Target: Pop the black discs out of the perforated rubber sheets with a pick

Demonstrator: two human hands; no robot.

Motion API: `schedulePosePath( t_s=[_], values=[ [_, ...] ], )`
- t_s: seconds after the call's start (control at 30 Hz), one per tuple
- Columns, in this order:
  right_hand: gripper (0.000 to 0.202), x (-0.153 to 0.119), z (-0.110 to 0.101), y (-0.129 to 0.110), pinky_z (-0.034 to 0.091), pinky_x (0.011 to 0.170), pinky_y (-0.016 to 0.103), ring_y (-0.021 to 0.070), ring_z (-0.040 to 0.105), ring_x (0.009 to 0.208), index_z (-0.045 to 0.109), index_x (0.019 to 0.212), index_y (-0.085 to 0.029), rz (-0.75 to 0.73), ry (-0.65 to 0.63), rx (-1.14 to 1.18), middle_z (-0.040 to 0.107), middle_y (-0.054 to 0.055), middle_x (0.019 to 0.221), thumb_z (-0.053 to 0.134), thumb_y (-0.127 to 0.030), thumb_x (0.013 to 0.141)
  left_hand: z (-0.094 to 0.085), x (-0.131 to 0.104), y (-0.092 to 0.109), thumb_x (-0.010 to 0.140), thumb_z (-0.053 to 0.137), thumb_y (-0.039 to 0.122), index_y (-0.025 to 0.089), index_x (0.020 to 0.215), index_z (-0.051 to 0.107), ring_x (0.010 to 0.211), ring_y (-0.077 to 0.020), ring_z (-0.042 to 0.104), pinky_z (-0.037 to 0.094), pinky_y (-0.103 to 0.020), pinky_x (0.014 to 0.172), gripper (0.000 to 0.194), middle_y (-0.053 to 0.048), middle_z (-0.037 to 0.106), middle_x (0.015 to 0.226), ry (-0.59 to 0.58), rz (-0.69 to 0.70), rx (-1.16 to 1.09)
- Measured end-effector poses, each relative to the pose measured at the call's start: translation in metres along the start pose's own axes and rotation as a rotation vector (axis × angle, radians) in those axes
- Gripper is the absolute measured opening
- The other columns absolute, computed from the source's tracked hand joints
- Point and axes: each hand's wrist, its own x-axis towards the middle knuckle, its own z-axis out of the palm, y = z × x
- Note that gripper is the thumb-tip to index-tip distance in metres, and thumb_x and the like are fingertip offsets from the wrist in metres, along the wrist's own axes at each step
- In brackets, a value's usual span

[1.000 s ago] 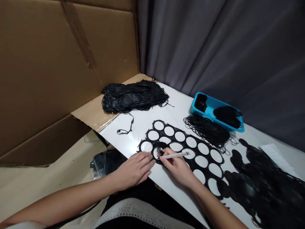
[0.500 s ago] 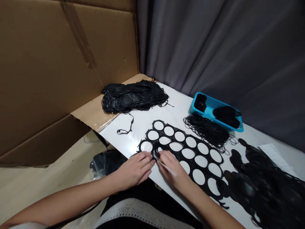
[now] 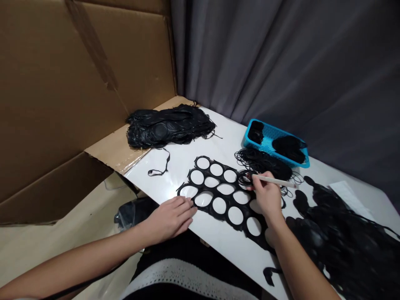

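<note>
A black sheet with rows of round holes [image 3: 230, 189] lies flat on the white table. My left hand [image 3: 176, 212] rests at its near left corner, fingers lying flat together on the sheet's edge. Over the sheet's far edge, my right hand [image 3: 267, 191] is closed on a thin pale stick [image 3: 278, 181] that points to the right. Thin black rings [image 3: 246, 178] are at its fingertips, beside a heap of black loops [image 3: 265, 162]. The grip on the rings is partly hidden.
Black sheets are piled [image 3: 170, 127] at the back left, near a curled strip [image 3: 162, 168]. A blue basket [image 3: 267, 146] holds black pieces. Dark flat pieces [image 3: 340, 233] and white paper [image 3: 351, 198] lie right. Cardboard [image 3: 46, 83] and a grey curtain [image 3: 281, 62] stand behind.
My right hand has moved right and away from me, from beside my left hand to the heap of loops. My left hand stays at the sheet's corner. The view has shifted slightly.
</note>
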Motion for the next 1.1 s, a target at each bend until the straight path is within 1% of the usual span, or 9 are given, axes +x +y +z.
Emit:
schedulePosePath(
  t_s=[0.1, 0.27, 0.43, 0.5, 0.63, 0.7, 0.8, 0.9, 1.1],
  values=[
    [0.034, 0.001, -0.012, 0.005, 0.051, 0.058, 0.031, 0.0181, 0.064, 0.059, 0.048, 0.078, -0.025, 0.111, 0.025, 0.206, 0.068, 0.001, 0.082, 0.07, -0.05, 0.079, -0.004, 0.004, -0.001, 0.1, 0.049, 0.02, 0.014, 0.121, 0.06, 0.102, -0.0247, 0.061, 0.052, -0.041, 0.092, 0.025, -0.011, 0.066, 0.107, -0.013, 0.002, -0.008],
    [0.03, -0.026, -0.006, -0.004, 0.052, 0.069, 0.032, 0.0194, 0.065, 0.072, 0.05, 0.078, -0.025, 0.112, -0.389, 0.302, 0.07, 0.002, 0.084, 0.068, -0.047, 0.085, 0.001, 0.024, 0.014, 0.099, 0.051, 0.016, 0.011, 0.122, 0.059, 0.115, -0.0267, 0.057, 0.047, -0.043, 0.104, 0.024, -0.013, 0.065, 0.116, 0.081, 0.085, -0.068],
    [0.026, -0.059, 0.007, -0.017, 0.048, 0.08, 0.031, 0.0204, 0.064, 0.085, 0.051, 0.078, -0.024, 0.002, -0.633, 0.168, 0.066, 0.001, 0.084, 0.058, -0.043, 0.094, 0.022, 0.038, 0.027, 0.099, 0.051, 0.022, 0.005, 0.13, 0.055, 0.121, -0.0303, 0.055, 0.047, -0.044, 0.106, 0.035, -0.016, 0.062, 0.124, -0.04, 0.111, -0.116],
    [0.025, -0.058, 0.004, -0.019, 0.047, 0.081, 0.032, 0.0211, 0.063, 0.088, 0.052, 0.078, -0.024, -0.017, -0.623, 0.148, 0.066, 0.002, 0.085, 0.058, -0.042, 0.094, 0.027, 0.037, 0.027, 0.1, 0.05, 0.022, 0.007, 0.13, 0.056, 0.12, -0.0299, 0.056, 0.05, -0.043, 0.103, 0.034, -0.015, 0.063, 0.122, -0.056, 0.099, -0.108],
    [0.028, -0.039, -0.008, -0.017, 0.046, 0.079, 0.031, 0.0219, 0.062, 0.089, 0.051, 0.076, -0.024, 0.001, -0.251, 0.214, 0.065, 0.001, 0.083, 0.063, -0.046, 0.089, 0.031, 0.033, 0.024, 0.1, 0.05, 0.021, 0.007, 0.133, 0.054, 0.122, -0.0303, 0.055, 0.049, -0.043, 0.104, 0.036, -0.015, 0.063, 0.122, -0.024, 0.113, -0.081],
    [0.03, -0.036, -0.009, -0.014, 0.045, 0.076, 0.031, 0.0211, 0.061, 0.084, 0.049, 0.075, -0.025, 0.022, -0.179, 0.218, 0.066, 0.001, 0.083, 0.064, -0.046, 0.088, 0.03, 0.033, 0.024, 0.099, 0.052, 0.02, 0.006, 0.132, 0.055, 0.12, -0.0299, 0.055, 0.048, -0.043, 0.105, 0.036, -0.015, 0.064, 0.121, -0.008, 0.122, -0.078],
    [0.027, -0.049, -0.003, -0.014, 0.045, 0.078, 0.031, 0.0213, 0.061, 0.089, 0.05, 0.076, -0.024, 0.021, -0.373, 0.194, 0.068, 0.003, 0.092, 0.062, -0.044, 0.09, 0.029, 0.034, 0.024, 0.099, 0.051, 0.02, 0.007, 0.129, 0.057, 0.117, -0.0283, 0.057, 0.047, -0.042, 0.106, 0.033, -0.014, 0.065, 0.118, 0.011, 0.122, -0.073],
    [0.026, -0.072, 0.006, -0.017, 0.043, 0.073, 0.029, 0.0189, 0.057, 0.079, 0.048, 0.076, -0.024, -0.021, -0.552, 0.079, 0.062, 0.0, 0.081, 0.055, -0.041, 0.094, 0.028, 0.036, 0.023, 0.098, 0.052, 0.02, 0.008, 0.128, 0.057, 0.115, -0.0281, 0.057, 0.047, -0.043, 0.105, 0.032, -0.014, 0.065, 0.116, -0.003, 0.13, -0.06],
    [0.027, -0.093, 0.015, -0.02, 0.039, 0.066, 0.027, 0.0162, 0.051, 0.07, 0.045, 0.073, -0.023, -0.108, -0.614, -0.019, 0.057, -0.002, 0.073, 0.052, -0.036, 0.096, 0.03, 0.035, 0.021, 0.095, 0.057, 0.021, 0.008, 0.13, 0.055, 0.115, -0.0291, 0.056, 0.045, -0.044, 0.107, 0.038, -0.015, 0.064, 0.114, -0.044, 0.136, -0.052]
  ],
)
